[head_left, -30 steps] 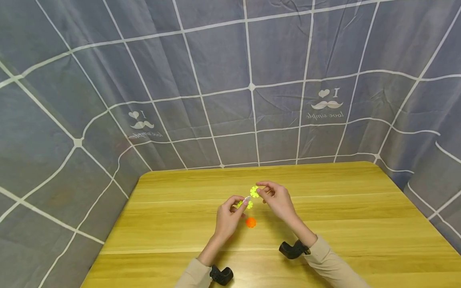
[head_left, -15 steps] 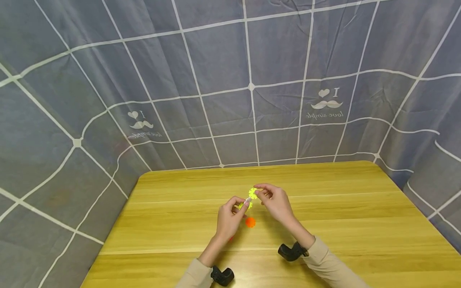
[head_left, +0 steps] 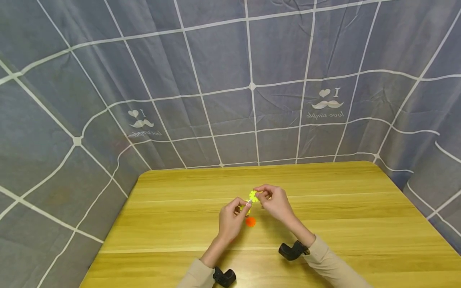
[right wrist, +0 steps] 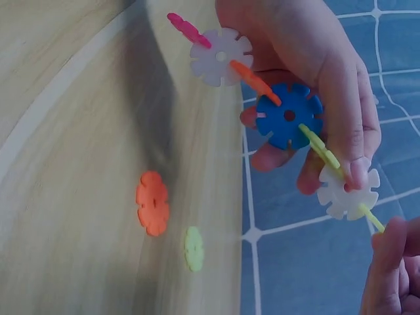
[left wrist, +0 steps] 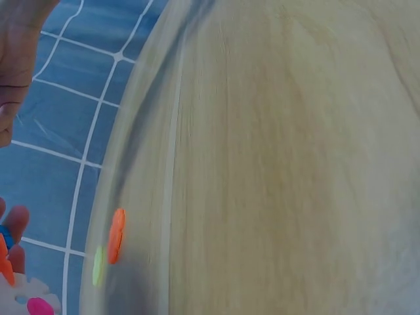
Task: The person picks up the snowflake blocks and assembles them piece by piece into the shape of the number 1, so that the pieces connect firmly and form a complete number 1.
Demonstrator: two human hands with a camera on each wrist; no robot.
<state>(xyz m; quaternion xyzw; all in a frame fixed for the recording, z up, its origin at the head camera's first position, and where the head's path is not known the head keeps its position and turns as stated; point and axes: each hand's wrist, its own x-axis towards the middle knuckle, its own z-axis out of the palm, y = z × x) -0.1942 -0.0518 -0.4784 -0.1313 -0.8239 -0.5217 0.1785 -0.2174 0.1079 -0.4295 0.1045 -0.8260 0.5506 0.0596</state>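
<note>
My left hand [head_left: 230,222] pinches a white notched plastic disc [right wrist: 336,197] between thumb and fingers. From that disc hangs a chain of interlocked discs: a yellow-green one [right wrist: 319,146], a blue disc [right wrist: 289,128], an orange one [right wrist: 256,82], another white disc [right wrist: 226,72] and a pink one [right wrist: 187,29]. With thumb and fingertips, my right hand [head_left: 276,203] grips a yellow disc [head_left: 253,196]. Its edge meets the rim of the pinched white disc. In the left wrist view, only the chain's white and pink end [left wrist: 39,305] and some fingertips show.
An orange notched disc [right wrist: 152,203] lies flat on the wooden table [head_left: 324,208], just below the hands. Beside it lies a yellow-green disc [right wrist: 193,249]. Behind the table hangs a grey curtain [head_left: 277,108] with white grid lines.
The right hand has brought the yellow disc slightly down and toward the left hand. The left hand has shifted a little right, and the white disc and yellow disc are now closer together.
</note>
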